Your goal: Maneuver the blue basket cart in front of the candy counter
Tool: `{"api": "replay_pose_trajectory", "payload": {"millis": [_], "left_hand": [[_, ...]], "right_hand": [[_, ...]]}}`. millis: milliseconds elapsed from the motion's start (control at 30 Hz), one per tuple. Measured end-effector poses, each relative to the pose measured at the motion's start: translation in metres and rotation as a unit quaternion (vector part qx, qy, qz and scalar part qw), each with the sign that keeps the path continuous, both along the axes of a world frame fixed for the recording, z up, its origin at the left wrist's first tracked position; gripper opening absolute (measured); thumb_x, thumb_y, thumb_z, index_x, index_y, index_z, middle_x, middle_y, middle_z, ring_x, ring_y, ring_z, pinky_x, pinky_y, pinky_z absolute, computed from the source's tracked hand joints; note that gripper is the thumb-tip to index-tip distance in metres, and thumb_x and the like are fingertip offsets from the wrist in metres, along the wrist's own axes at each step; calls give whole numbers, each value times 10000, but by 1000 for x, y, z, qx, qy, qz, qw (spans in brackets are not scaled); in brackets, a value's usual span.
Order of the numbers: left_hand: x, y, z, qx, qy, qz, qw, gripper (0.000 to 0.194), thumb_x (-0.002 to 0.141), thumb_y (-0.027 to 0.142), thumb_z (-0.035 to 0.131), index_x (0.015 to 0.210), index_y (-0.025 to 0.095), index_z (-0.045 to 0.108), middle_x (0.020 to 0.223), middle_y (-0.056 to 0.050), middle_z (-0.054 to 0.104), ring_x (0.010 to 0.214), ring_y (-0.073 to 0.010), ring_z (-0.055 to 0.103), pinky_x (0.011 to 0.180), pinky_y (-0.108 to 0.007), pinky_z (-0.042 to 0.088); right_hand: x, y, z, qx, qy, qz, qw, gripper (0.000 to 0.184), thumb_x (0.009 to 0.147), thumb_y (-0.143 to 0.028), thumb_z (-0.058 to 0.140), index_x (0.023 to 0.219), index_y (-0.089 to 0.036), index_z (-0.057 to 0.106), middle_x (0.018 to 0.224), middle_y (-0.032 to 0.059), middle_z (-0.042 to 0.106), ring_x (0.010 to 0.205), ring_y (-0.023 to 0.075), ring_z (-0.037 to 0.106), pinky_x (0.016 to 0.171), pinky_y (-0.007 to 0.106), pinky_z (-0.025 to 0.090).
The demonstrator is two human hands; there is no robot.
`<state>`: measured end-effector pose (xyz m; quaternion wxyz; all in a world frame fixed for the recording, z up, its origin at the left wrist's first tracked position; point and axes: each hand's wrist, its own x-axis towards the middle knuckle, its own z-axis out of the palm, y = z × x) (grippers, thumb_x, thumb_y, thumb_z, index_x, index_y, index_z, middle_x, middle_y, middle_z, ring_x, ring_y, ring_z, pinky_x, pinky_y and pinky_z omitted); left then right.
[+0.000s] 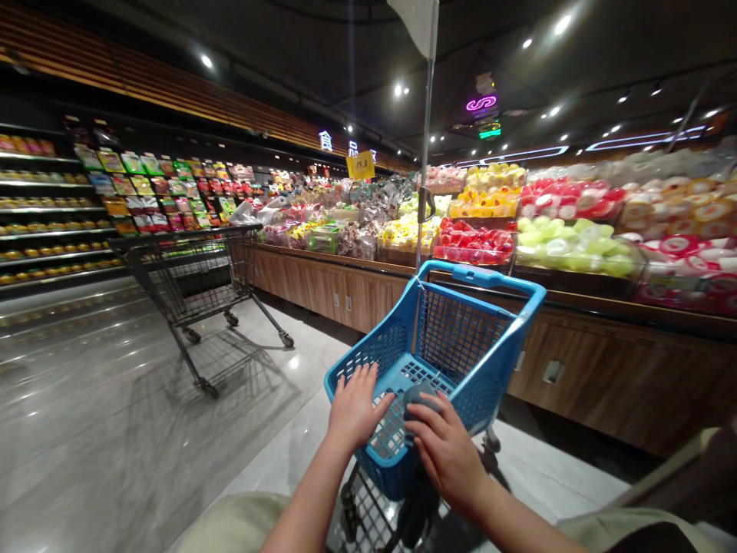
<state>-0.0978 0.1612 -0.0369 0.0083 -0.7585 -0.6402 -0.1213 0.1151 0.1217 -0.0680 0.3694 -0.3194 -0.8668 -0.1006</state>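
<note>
A small blue plastic shopping cart [368, 453] stands right in front of me, with a mesh basket and a handle bar at its far end. My left hand [355, 407] is open over the near left side of the basket, fingers spread and palm down. The fingers of my right hand [441, 438] curl over a dark grey rounded object [419, 396] at the basket's near right side. Its kind cannot be made out, as my fingers cover part of it. The basket floor [426, 374] shows through as a blue grid.
A black wire shopping cart [201, 296] stands to the left on the shiny tiled floor [115, 430]. Behind the blue cart runs a wood-fronted display counter [604, 369] heaped with packaged sweets and jelly cups [475, 243]. A pole [427, 123] with a flag rises by the cart. Stocked shelves [51, 208] line the left wall.
</note>
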Motion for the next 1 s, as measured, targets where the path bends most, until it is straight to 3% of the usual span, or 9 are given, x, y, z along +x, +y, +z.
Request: {"api": "replay_pose_trajectory", "payload": {"millis": [233,367,700,833,1000], "left_hand": [[-2,-1,-1,2,-3,-18,1000,695,945,577,352,1506,173,283,1552,-96,318,1444,-274,260,1163,-527,214],[-2,-1,-1,-2,-7,-20,1000,711,943,589,341,1510,166,272,1555,-99,310,1446,-277,254,1160,-535,216],[-4,-1,2,-14,-5,-19,1000,707,939,578,359,1512,175,269,1561,-95,293,1450,-280,242,1166,-534,199],[-3,-1,2,-14,-5,-18,1000,702,943,580,346,1509,169,277,1558,-93,302,1447,-276,251,1165,-533,201],[0,-1,3,-11,1,-11,1000,703,940,598,334,1497,171,309,1546,-97,333,1439,-286,273,1158,-535,220]], "right_hand": [[20,18,10,36,-53,23,998,233,920,-210,493,1111,-233,625,1230,64,628,1206,255,500,1115,594,289],[52,40,19,37,-78,-21,996,226,928,-204,486,1088,-246,640,1239,62,626,1214,249,505,1130,608,224],[140,109,51,54,-156,-79,983,218,966,-268,453,1045,-249,656,1239,57,625,1197,249,529,1122,614,231],[146,118,50,54,-127,-87,987,228,965,-274,444,1010,-229,663,1212,60,633,1174,241,538,1125,584,267],[121,103,36,39,-43,-98,993,233,953,-252,438,968,-221,667,1159,58,652,1200,253,506,1125,591,284]]}}
